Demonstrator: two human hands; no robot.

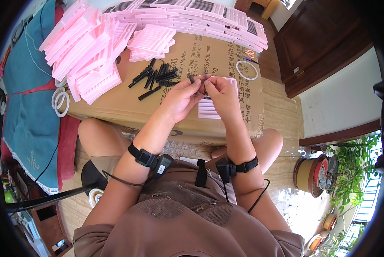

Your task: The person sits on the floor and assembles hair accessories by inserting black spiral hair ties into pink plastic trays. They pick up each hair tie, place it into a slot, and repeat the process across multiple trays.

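Observation:
Above the cardboard box, my left hand and my right hand are close together, fingertips pinched on a small dark strip. Its exact kind is too small to make out, and the fingers partly cover it. Directly under my hands lies a pink ridged tray, partly hidden by the right hand and wrist. Left of my left hand, several short black sticks lie in a loose heap on the box.
A leaning pile of pink trays rises at the left, a smaller pink stack beside it. Pink trays with dark rows line the back. White rings sit at the left edge, another white ring at the right. Potted plants stand right.

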